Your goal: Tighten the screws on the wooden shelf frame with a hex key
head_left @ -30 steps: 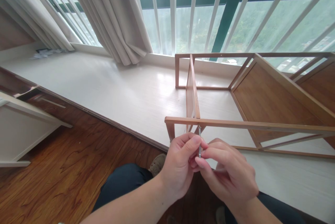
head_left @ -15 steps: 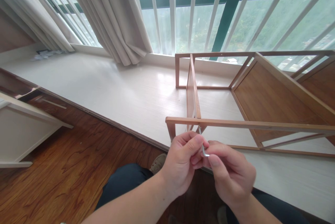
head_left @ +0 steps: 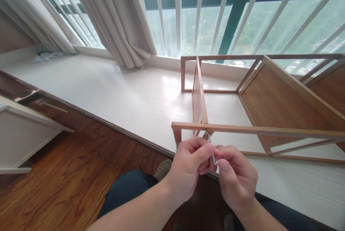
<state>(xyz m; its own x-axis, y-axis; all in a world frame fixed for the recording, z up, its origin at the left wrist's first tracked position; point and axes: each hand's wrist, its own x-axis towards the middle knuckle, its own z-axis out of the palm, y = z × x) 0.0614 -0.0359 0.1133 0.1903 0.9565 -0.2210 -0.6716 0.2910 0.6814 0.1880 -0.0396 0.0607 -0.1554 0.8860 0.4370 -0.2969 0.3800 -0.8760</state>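
Note:
A wooden shelf frame (head_left: 258, 129) lies on its side on the white raised platform (head_left: 121, 94) by the window. A thin metal hex key (head_left: 212, 149) stands just under the frame's near rail, where a divider panel (head_left: 199, 94) meets it. My left hand (head_left: 188, 168) pinches the key between thumb and fingers. My right hand (head_left: 235, 177) grips the key's lower end from the right. Both hands touch each other just below the rail.
Beige curtains (head_left: 115, 15) hang at the window with white bars (head_left: 178, 11). A white furniture piece (head_left: 24, 134) stands at the left on the brown wood floor (head_left: 67, 180). My dark-trousered knees (head_left: 126, 191) and a shoe (head_left: 161, 169) show below the hands.
My right hand has turned and drawn in closer to the left hand, swinging the key's lower end round. The frame has not moved.

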